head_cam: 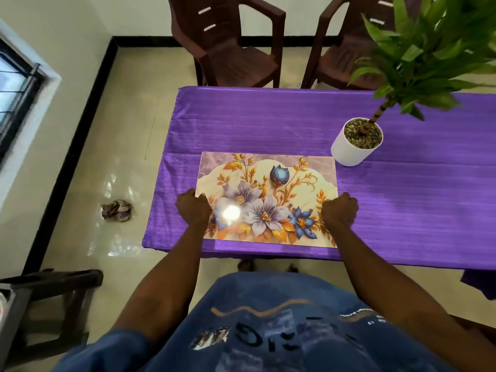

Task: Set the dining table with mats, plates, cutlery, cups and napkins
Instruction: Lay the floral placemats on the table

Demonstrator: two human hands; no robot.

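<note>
A blue printed shirt (268, 326) fills the bottom of the view, and from it two bare forearms reach out over the near edge of the table (402, 200), which is draped in a shiny purple cloth. The left hand (193, 208) and the right hand (340, 208) each sit at a short side of the floral mat (268, 200), fingers curled in like fists over its edges; whether they pinch the mat or only press on it I cannot tell. The mat lies flat, close to the table's near edge, with a white potted plant (354, 143) just beside its far right corner. The glare spot suggests a glossy, slick face. It looks thin, light and bendy, so holding both short sides should keep it from sagging, and it may slide easily on that satiny cloth.
</note>
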